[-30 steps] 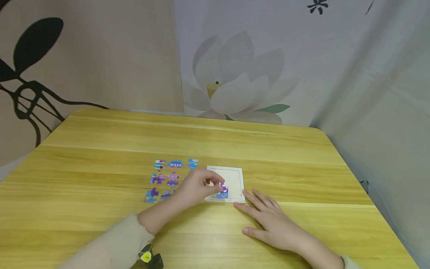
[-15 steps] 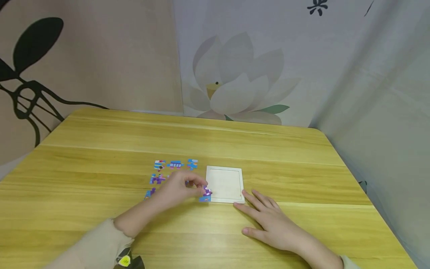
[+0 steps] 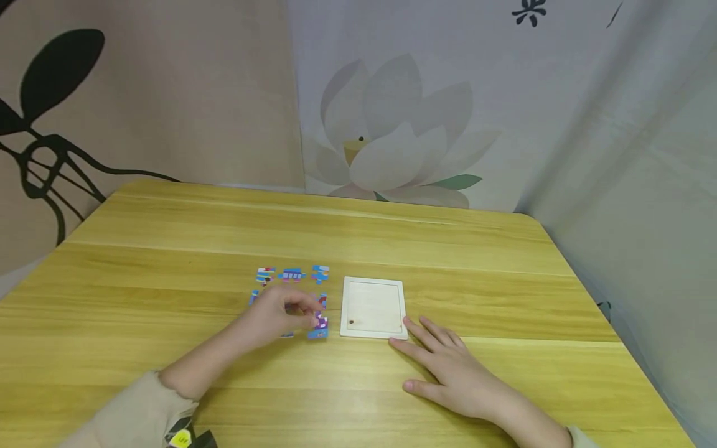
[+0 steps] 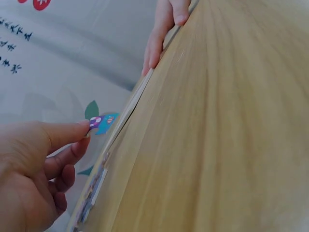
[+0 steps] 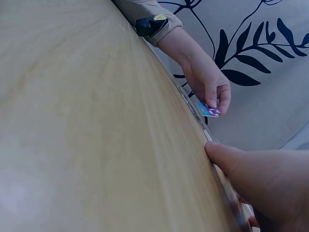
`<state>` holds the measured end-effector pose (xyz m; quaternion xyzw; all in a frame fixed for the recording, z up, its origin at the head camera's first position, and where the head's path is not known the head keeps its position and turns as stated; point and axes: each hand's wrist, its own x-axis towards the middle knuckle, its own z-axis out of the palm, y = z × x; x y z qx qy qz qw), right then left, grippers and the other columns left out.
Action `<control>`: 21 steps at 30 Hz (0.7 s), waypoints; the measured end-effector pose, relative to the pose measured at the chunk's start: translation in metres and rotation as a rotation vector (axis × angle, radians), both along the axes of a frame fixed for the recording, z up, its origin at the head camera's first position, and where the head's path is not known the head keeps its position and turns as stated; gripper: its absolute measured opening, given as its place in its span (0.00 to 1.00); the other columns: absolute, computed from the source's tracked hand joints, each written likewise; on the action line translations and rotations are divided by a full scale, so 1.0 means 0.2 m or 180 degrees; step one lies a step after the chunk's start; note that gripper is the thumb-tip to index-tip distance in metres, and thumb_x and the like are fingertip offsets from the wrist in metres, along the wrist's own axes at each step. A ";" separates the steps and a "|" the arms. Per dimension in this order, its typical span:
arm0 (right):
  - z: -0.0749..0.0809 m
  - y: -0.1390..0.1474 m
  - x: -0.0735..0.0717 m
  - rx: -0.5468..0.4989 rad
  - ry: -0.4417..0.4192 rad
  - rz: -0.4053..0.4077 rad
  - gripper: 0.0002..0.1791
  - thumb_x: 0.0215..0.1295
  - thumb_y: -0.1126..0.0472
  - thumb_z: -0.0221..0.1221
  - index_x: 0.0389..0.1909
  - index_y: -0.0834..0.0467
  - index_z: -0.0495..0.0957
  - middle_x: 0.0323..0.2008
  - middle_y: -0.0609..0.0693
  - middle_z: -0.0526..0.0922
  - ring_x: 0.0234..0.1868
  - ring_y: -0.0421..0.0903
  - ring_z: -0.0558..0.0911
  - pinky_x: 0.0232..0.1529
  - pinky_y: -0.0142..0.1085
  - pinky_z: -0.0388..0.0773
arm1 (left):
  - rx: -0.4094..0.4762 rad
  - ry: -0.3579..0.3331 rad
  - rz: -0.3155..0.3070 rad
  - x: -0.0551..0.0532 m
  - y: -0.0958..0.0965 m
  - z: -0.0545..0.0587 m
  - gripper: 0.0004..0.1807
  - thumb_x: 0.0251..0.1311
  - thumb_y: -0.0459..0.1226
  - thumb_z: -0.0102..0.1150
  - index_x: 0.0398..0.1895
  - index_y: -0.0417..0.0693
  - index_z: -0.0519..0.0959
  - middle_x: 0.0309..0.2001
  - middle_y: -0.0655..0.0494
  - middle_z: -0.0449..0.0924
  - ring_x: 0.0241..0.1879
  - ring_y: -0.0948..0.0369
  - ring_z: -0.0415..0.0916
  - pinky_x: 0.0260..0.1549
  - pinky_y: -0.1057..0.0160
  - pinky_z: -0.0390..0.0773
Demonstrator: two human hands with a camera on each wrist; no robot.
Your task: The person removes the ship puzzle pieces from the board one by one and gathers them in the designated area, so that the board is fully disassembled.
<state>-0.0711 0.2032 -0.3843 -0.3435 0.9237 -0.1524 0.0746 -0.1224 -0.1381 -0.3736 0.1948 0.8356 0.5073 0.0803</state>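
Observation:
My left hand (image 3: 272,317) pinches a blue and purple jigsaw piece (image 3: 318,333) between thumb and fingertip. In the left wrist view that puzzle piece (image 4: 104,123) is held up off the table. Around and under this hand lie other jigsaw pieces (image 3: 292,274) in rows, some of them hidden by it. To their right is a pale square puzzle tray (image 3: 373,305) with a thin line inside its border and a small dark spot near its lower left. My right hand (image 3: 454,376) rests with fingers spread, its fingertips touching the tray's lower right corner.
The wooden table (image 3: 504,280) extends on all sides of the pieces. A curtain (image 3: 224,93) with flower and leaf prints hangs behind its far edge. A dark band with a yellow tag (image 3: 182,438) sits at the left sleeve.
My left hand has moved left with the jigsaw piece, from above the tray to the right side of the other pieces. The tray is now uncovered. My right hand has stayed put.

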 end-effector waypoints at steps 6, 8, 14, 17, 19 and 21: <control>0.00 0.00 0.00 -0.0006 -0.0001 -0.0004 0.34 0.67 0.35 0.47 0.72 0.37 0.57 0.75 0.48 0.48 0.73 0.56 0.45 0.64 0.60 0.45 | -0.0049 -0.0050 -0.0058 -0.01 -0.01 -0.01 0.07 0.52 0.31 0.69 0.36 0.45 0.86 0.32 0.57 0.78 0.30 0.57 0.69 0.26 0.66 0.73; 0.00 -0.01 0.00 -0.0005 0.0006 0.0000 0.34 0.67 0.34 0.47 0.72 0.38 0.57 0.74 0.48 0.48 0.73 0.56 0.45 0.64 0.61 0.45 | -0.0094 -0.0015 -0.0069 -0.01 -0.02 -0.02 0.07 0.52 0.31 0.69 0.36 0.45 0.86 0.31 0.58 0.78 0.30 0.57 0.69 0.25 0.67 0.73; -0.01 0.00 0.00 -0.0012 0.0025 0.0008 0.34 0.67 0.35 0.47 0.72 0.37 0.57 0.75 0.48 0.48 0.73 0.56 0.45 0.64 0.61 0.45 | -0.0368 0.0290 -0.0021 -0.02 -0.01 -0.04 0.07 0.51 0.31 0.70 0.35 0.47 0.86 0.26 0.64 0.76 0.31 0.59 0.67 0.26 0.67 0.72; -0.01 0.00 0.00 -0.0015 -0.0016 -0.0008 0.34 0.67 0.34 0.47 0.72 0.37 0.56 0.75 0.47 0.47 0.73 0.56 0.44 0.65 0.60 0.44 | -0.0493 0.0450 -0.0001 -0.02 0.00 -0.05 0.08 0.51 0.31 0.70 0.35 0.47 0.86 0.25 0.66 0.75 0.32 0.59 0.67 0.27 0.66 0.72; 0.00 0.00 0.00 -0.0022 -0.0032 -0.0017 0.34 0.67 0.34 0.47 0.72 0.37 0.56 0.75 0.47 0.47 0.73 0.56 0.44 0.65 0.60 0.44 | -0.0541 0.0521 -0.0014 -0.02 0.01 -0.06 0.08 0.51 0.31 0.70 0.35 0.47 0.87 0.25 0.68 0.75 0.33 0.60 0.67 0.28 0.66 0.72; 0.00 0.00 0.00 -0.0021 -0.0043 -0.0024 0.34 0.67 0.34 0.47 0.72 0.37 0.56 0.75 0.47 0.47 0.73 0.56 0.44 0.65 0.60 0.44 | -0.0569 0.0612 -0.0036 -0.03 0.01 -0.06 0.07 0.51 0.31 0.70 0.35 0.47 0.87 0.24 0.69 0.75 0.33 0.61 0.67 0.28 0.65 0.72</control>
